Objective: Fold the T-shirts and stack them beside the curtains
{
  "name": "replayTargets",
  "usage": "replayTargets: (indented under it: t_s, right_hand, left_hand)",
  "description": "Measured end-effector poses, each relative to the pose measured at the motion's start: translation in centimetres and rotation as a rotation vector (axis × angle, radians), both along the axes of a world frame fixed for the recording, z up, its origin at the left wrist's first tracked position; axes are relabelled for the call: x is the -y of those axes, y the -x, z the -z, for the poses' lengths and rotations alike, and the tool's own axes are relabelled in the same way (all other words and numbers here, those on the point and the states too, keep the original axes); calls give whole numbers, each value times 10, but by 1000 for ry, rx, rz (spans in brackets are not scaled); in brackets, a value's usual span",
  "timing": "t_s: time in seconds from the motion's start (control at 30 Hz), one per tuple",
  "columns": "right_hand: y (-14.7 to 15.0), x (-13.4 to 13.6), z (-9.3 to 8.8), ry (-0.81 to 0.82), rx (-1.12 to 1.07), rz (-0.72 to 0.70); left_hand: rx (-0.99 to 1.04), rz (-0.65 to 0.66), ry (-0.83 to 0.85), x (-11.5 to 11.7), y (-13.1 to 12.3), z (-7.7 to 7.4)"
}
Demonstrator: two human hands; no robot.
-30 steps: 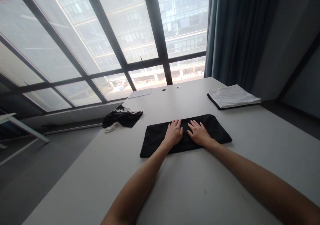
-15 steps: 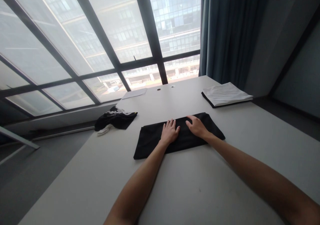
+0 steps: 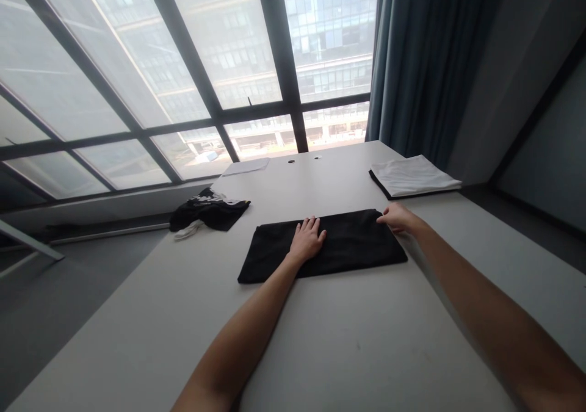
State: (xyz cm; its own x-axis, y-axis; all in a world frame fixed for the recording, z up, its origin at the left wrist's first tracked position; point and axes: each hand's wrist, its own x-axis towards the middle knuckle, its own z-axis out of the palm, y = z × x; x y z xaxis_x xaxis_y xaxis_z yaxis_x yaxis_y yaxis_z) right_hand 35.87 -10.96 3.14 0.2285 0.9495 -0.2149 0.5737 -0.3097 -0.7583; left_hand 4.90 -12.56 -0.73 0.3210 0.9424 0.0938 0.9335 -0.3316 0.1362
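Observation:
A folded black cloth, perhaps a garment [image 3: 352,244], lies flat in a long rectangle on the white table [image 3: 320,339]. My left hand [image 3: 307,239] rests palm down on its middle, fingers spread. At the cloth's far right corner, my right hand [image 3: 397,218] has its thumb and fingers pinched together on the edge. The fingers of that hand partly hide the corner.
A folded white cloth [image 3: 414,175] lies over a black one at the back right of the table. Crumpled black and white fabric [image 3: 210,210] sits at the left edge. White paper [image 3: 246,166] lies at the far end, by the windows. A blue curtain [image 3: 421,64] hangs behind.
My right hand has moved right, from above the cloth's middle to its far right corner, and its fingers have closed there. My left hand stays flat on the cloth.

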Motion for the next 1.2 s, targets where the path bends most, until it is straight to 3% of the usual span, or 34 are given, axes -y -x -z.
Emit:
replayTargets:
  t_s: [0.1, 0.27, 0.47, 0.6, 0.7, 0.87, 0.93, 1.07, 1.2]
  right_hand:
    - [2, 2, -8, 134, -121, -1]
    - [-8, 2, -11, 192, -190, 10]
    - [-14, 4, -11, 273, -198, -134]
    - [-12, 9, -24, 265, -305, -219]
    - [-7, 14, -36, 243, -452, -292]
    - [29, 27, -45, 158, -559, -405]
    - [51, 34, -44, 152, -524, -444]
    - [78, 44, -40, 163, -541, -533]
    - [74, 42, -35, 154, -671, -525]
  left_hand:
    - [9, 3, -2, 0, 0, 0]
    - [17, -3, 12, -1, 1, 0]
    - [90, 24, -87, 4, -2, -9]
    - [377, 212, -160, 19, -20, -23]
    - [733, 281, -24, 30, -40, -32]
    - [1355, 100, 502, 34, -56, -37]
    - [1507, -11, 633, 32, -54, -35]
    - [1550, -200, 639, 26, -46, -26]
    - [1578, -258, 614, 25, -43, -19]
